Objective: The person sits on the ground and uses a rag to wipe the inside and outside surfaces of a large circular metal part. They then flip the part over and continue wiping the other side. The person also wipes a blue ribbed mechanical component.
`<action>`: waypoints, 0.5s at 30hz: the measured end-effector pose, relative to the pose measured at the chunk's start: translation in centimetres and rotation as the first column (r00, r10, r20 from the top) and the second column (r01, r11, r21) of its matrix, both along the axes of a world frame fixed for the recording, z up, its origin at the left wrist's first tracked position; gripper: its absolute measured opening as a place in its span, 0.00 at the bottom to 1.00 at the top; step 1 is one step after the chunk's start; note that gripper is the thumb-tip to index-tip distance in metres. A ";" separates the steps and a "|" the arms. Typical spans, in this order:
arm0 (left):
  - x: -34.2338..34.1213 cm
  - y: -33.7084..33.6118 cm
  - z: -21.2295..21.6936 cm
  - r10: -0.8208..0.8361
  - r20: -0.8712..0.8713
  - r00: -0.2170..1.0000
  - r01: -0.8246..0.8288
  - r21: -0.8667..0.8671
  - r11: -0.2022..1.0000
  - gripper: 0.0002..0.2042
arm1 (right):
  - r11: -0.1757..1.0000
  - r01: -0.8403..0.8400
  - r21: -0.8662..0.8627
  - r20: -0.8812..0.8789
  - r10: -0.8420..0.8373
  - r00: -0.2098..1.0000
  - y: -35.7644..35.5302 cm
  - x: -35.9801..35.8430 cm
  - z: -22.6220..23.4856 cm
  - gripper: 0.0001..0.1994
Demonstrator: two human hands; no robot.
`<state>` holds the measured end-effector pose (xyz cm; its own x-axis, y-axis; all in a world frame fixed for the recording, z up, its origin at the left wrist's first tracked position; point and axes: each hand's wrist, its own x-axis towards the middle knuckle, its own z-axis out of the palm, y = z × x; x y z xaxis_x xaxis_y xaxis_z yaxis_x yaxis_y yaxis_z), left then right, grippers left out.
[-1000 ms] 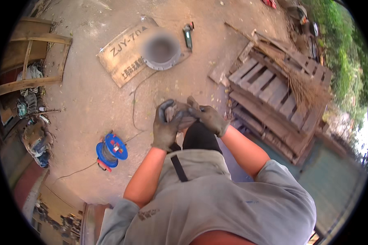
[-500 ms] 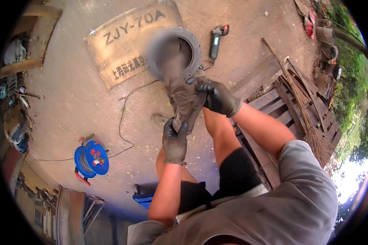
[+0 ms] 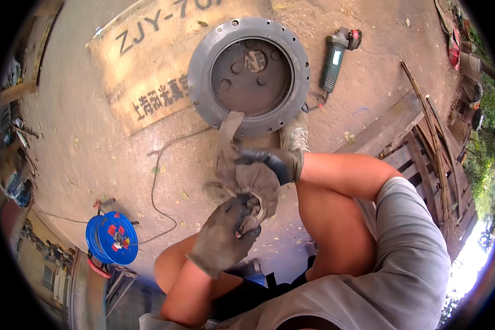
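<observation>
A bunched brown cloth (image 3: 262,184) hangs between my two gloved hands, a loose strip of it reaching up to the near rim of a round metal housing (image 3: 202,55). My left hand (image 3: 225,234), in a grey-brown work glove, has its fingers closed round the lower, crumpled end. My right hand (image 3: 272,163), gloved with dark fingers, is curled over the upper part. The housing lies on the ground with a flange of bolt holes and a recessed dark inside; a hole in its floor shows printed board beneath.
Under the housing lies a printed wooden board (image 3: 115,82). An angle grinder (image 3: 333,63) rests to its right, with its cord nearby. A blue cable reel (image 3: 115,239) stands at left, its cable (image 3: 158,165) running across the ground. Wooden pallets (image 3: 432,157) and a twig broom (image 3: 440,165) are at right.
The cloth, stretched long between my hands before, is now bunched up. My hands and knees have shifted, and the housing appears larger, its inside in plain view.
</observation>
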<state>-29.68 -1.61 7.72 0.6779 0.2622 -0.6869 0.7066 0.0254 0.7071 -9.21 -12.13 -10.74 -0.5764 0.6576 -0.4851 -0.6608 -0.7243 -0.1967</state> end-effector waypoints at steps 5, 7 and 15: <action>1.3 1.6 -3.9 -0.228 0.095 0.969 0.208 0.180 0.961 0.23 | 0.990 0.080 -0.114 -0.230 -0.105 0.968 3.7 2.1 -2.6 0.13; 2.7 2.3 -5.0 -0.292 0.147 0.945 0.267 0.171 0.948 0.21 | 0.952 0.049 0.302 0.170 -0.104 0.980 4.3 6.3 -0.5 0.12; 5.3 0.6 -4.0 -0.388 0.143 0.911 0.365 0.161 0.917 0.20 | 0.861 0.475 0.181 -0.050 -0.475 0.879 2.8 7.8 -0.7 0.19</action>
